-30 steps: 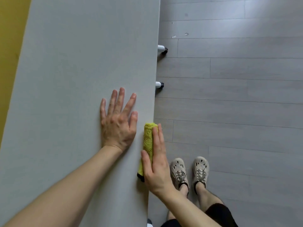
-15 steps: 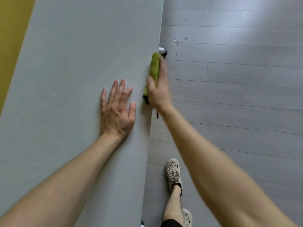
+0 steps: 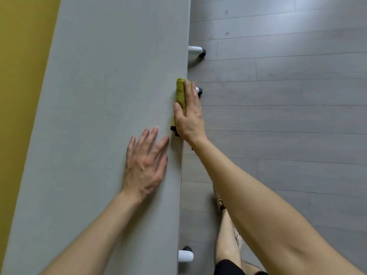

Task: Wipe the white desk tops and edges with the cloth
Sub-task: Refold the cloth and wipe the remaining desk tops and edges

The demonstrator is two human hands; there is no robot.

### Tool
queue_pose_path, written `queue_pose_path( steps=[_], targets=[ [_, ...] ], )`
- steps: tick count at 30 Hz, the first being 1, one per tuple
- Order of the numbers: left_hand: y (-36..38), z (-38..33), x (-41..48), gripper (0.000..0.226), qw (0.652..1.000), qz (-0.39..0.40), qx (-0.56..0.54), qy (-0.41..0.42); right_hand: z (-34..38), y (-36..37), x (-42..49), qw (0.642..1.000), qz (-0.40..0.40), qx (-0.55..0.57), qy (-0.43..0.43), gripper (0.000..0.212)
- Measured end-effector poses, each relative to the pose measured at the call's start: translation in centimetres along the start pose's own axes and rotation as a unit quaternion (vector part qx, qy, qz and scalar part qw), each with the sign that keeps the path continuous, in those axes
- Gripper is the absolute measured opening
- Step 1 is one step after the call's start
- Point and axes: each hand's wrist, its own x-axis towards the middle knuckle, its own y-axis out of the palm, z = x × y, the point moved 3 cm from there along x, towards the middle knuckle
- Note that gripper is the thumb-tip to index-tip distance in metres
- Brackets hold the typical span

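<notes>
since there is only the head view, looking straight down, everything comes from it. the white desk (image 3: 103, 92) runs up the left of the picture, and its long right edge (image 3: 186, 56) is where the work is. the green cloth (image 3: 180, 90) sits folded over that edge, part on the top and part down the side, likely so one pass cleans both faces.

the right hand (image 3: 189, 118) holds the cloth there: the thumb lies on the top side and the straight fingers (image 3: 191, 96) lie along the outer side, pinching the cloth onto the edge between them. the arm is stretched well forward, which suits a long stroke along the edge.

the left hand (image 3: 146, 165) lies flat on the desk top, just behind the cloth and near the edge, fingers spread and holding nothing. i take it as a brace, both for the person leaning and to steady a desk that stands on wheeled feet (image 3: 196, 50). below is grey plank floor (image 3: 288, 120), with a yellow wall (image 3: 21, 66) at far left.
</notes>
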Motion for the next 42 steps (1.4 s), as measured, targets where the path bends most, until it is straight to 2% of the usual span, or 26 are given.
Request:
queue_pose_path(
  steps=[3, 6, 9, 11, 13, 18, 20, 23, 28, 30, 32, 38, 40, 42],
  targets=[
    [0.8, -1.1, -5.8, 0.058, 1.000, -0.002, 0.005, 0.005, 0.1, 0.5, -0.1, 1.000, -0.022, -0.004, -0.007, 0.077],
    [1.3, -1.0, -6.0, 0.056, 0.999, -0.033, 0.018, 0.005, -1.2, 0.7, -8.8, 0.999, -0.029, -0.006, -0.029, 0.075],
    [1.8, -0.9, -5.9, 0.056, 0.999, -0.043, 0.019, 0.008, -2.8, -0.3, -20.0, 0.998, 0.031, 0.000, -0.057, 0.072],
    [1.8, -0.9, -6.3, 0.056, 0.999, -0.046, 0.014, 0.011, -3.3, -0.7, -24.0, 0.996, 0.065, 0.017, -0.056, 0.071],
    [1.8, -0.9, -6.2, 0.057, 0.999, -0.047, 0.016, 0.009, -3.4, -0.7, -22.2, 0.996, 0.068, 0.027, -0.058, 0.070],
    [1.9, -0.9, -6.1, 0.057, 0.999, -0.044, 0.023, 0.004, -2.1, -0.1, -7.1, 0.998, 0.022, 0.054, -0.025, 0.072],
    [2.0, -0.9, -6.0, 0.058, 0.999, -0.047, 0.023, 0.006, -1.9, -0.1, -3.8, 0.998, 0.010, 0.057, -0.025, 0.074],
    [2.0, -0.6, -5.9, 0.058, 0.998, -0.053, 0.027, 0.003, -2.4, 0.3, -7.0, 0.997, -0.004, 0.058, -0.046, 0.073],
    [2.2, -0.3, -5.9, 0.058, 0.998, -0.055, 0.036, 0.013, -3.9, 0.4, -25.4, 0.996, 0.030, 0.074, -0.039, 0.071],
    [2.2, -0.3, -5.9, 0.057, 0.998, -0.055, 0.035, 0.011, -3.8, 0.2, -28.5, 0.995, 0.055, 0.079, -0.020, 0.073],
    [2.2, -0.3, -5.9, 0.057, 0.998, -0.058, 0.037, 0.014, -3.8, 0.1, -26.1, 0.995, 0.057, 0.074, -0.032, 0.073],
    [2.0, -0.5, -5.8, 0.057, 0.997, -0.061, 0.038, 0.011, -2.7, 0.6, -10.5, 0.996, 0.011, 0.080, -0.028, 0.076],
    [2.1, -0.5, -5.8, 0.058, 0.997, -0.061, 0.038, 0.012, -2.7, 0.7, -9.6, 0.995, -0.007, 0.087, -0.038, 0.075],
    [2.2, -0.3, -5.8, 0.058, 0.997, -0.065, 0.038, 0.014, -3.1, 0.8, -13.1, 0.995, -0.018, 0.091, -0.045, 0.073]
  ],
)
